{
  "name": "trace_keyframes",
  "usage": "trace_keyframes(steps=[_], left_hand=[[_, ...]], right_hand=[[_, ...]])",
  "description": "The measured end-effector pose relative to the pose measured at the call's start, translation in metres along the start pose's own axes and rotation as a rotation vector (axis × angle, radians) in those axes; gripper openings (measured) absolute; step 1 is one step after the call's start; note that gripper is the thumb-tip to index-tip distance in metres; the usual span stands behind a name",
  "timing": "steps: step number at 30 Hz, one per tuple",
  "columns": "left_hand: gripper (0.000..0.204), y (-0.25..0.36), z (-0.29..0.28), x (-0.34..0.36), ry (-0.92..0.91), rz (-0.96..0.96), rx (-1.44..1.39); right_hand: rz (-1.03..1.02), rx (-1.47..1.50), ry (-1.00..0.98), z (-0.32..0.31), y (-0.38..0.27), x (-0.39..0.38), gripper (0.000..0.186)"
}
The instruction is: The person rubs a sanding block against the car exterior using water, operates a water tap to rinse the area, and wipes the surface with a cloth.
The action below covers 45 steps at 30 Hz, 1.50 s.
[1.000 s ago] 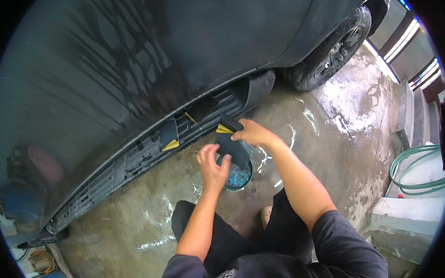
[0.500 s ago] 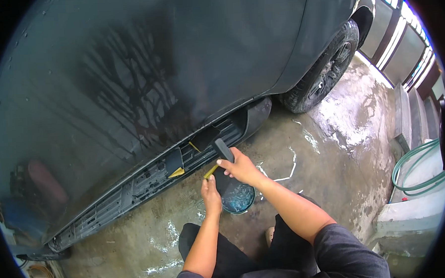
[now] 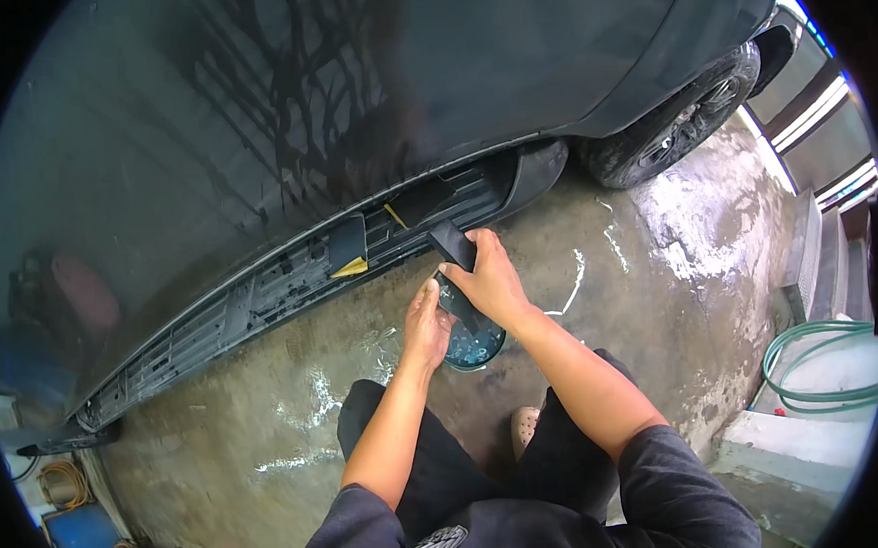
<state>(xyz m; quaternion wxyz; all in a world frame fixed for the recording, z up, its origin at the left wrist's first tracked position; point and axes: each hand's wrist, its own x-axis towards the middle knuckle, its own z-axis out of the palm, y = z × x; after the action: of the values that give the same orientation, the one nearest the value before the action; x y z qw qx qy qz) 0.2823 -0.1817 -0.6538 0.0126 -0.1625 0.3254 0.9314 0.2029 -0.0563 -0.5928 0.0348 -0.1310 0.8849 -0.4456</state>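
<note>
Black strip (image 3: 455,271) upright, slightly tilted

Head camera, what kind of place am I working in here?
Probably an outdoor car-wash or driveway spot: a dark car stands on wet concrete ground, a green hose lies coiled nearby, and both hands hold a black strip over a small bucket.

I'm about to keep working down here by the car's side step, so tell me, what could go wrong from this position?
1. The concrete floor is wet and shiny around the feet, so a slip while crouching seems possible.
2. The small round container of bluish liquid sits right under both hands; the left hand could knock it over.
3. The right hand holds a dark flat piece close to the side step; with wet fingers it might drop or scrape the car's dark panel.
</note>
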Motion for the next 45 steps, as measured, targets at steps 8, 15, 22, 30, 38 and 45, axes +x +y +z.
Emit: trace_keyframes(steps=[8,15,22,30,38,45], left_hand=[[0.039,0.006,-0.011,0.008,0.186,0.158,-0.069],[0.033,0.011,-0.007,0.008,0.205,0.156,-0.024],[0.039,0.013,-0.008,0.007,0.090,0.192,0.129],[0.051,0.015,-0.009,0.005,-0.039,0.295,0.209],[0.044,0.012,-0.011,0.005,0.024,0.246,0.276],[0.041,0.028,-0.021,0.001,-0.091,0.074,0.029]], right_hand=[[0.024,0.192,0.006,0.011,0.001,-0.003,0.058],[-0.211,-0.094,-0.124,0.014,0.009,-0.017,0.057],[-0.193,-0.013,-0.150,0.014,0.006,-0.018,0.060],[-0.168,0.029,-0.187,0.012,-0.001,-0.021,0.059],[-0.246,0.034,-0.260,-0.002,0.015,-0.009,0.052],[0.236,0.528,-0.590,-0.046,0.042,0.029,0.060]])
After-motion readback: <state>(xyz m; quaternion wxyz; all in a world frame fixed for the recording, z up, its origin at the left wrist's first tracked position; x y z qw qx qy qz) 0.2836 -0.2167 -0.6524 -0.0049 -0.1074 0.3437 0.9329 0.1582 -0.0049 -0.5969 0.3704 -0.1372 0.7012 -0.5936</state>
